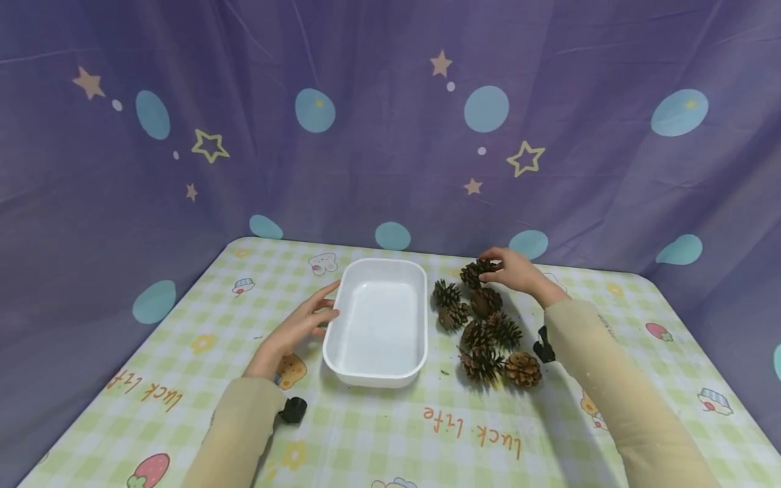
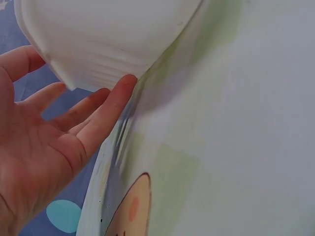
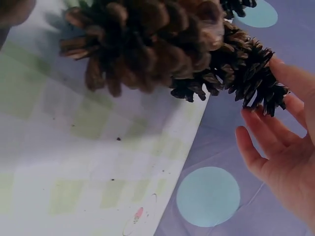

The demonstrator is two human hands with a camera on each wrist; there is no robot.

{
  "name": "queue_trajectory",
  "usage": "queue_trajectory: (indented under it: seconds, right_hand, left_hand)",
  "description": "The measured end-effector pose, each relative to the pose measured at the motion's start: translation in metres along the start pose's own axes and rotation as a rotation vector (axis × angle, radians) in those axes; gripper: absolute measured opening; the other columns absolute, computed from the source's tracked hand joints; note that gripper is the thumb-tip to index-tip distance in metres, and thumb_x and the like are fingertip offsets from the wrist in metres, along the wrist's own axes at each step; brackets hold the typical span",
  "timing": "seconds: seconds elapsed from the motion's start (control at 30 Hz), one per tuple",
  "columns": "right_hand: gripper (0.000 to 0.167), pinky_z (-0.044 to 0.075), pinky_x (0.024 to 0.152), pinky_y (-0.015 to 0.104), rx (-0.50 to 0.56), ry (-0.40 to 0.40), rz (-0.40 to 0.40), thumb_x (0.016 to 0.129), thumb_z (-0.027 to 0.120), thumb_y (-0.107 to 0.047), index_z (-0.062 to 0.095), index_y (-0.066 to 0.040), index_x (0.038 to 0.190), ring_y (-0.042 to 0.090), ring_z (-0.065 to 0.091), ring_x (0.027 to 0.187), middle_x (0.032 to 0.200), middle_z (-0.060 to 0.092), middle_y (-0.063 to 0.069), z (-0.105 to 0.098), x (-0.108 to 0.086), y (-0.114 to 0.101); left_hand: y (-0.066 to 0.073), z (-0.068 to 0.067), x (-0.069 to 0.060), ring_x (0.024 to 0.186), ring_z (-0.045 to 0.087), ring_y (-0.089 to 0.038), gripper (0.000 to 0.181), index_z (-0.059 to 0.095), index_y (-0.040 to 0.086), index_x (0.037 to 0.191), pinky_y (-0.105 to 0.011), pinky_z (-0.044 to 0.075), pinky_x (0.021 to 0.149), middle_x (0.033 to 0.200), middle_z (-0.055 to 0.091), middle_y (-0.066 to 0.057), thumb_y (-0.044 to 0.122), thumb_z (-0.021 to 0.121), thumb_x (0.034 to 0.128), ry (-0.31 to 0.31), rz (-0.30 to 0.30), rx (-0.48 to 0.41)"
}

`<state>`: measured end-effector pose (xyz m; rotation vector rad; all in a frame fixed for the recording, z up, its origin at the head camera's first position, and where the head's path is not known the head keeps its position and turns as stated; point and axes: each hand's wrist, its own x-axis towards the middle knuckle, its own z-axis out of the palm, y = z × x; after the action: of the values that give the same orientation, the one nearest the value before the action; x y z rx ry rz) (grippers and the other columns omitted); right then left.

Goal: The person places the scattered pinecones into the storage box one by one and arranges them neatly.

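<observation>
An empty white tray stands on the table, left of a group of brown pine cones. Along its left side my left hand touches the wall with spread, relaxed fingers; the left wrist view shows fingertips of the hand against the tray's outside. My right hand is at the rearmost pine cone, thumb and fingers around it. In the right wrist view the hand has its fingers curved about that cone.
A checked cloth with printed pictures covers the table. Purple curtain hangs behind the table and at both sides. In the right wrist view a large pine cone is close to the camera.
</observation>
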<state>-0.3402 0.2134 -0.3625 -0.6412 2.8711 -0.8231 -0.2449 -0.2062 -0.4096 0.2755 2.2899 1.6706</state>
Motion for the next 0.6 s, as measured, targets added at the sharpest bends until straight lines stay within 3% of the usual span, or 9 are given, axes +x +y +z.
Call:
queue_trajectory:
  seconds: [0.27,0.6]
  right_hand:
    - [0.051,0.043,0.091,0.052,-0.005,0.016,-0.006,0.084,0.066,-0.027,0.05,-0.004,0.127,0.04,0.049,0.112,0.128,0.048,0.02,-0.01,-0.001,-0.017]
    - [0.05,0.045,0.089,0.046,-0.03,0.057,-0.08,0.083,0.066,-0.035,0.053,-0.01,0.125,0.031,0.054,0.105,0.121,0.052,0.013,-0.018,0.005,-0.051]
  left_hand:
    - [-0.003,0.0,-0.004,0.115,0.049,-0.034,0.063,0.019,0.029,0.146,-0.043,0.051,0.084,0.136,0.038,-0.018,0.029,0.052,0.0926,-0.005,0.016,-0.067]
    - [-0.008,0.004,-0.004,0.115,0.049,-0.035,0.059,0.025,0.029,0.144,-0.043,0.052,0.081,0.136,0.041,-0.018,0.03,0.053,0.0922,0.022,0.023,-0.147]
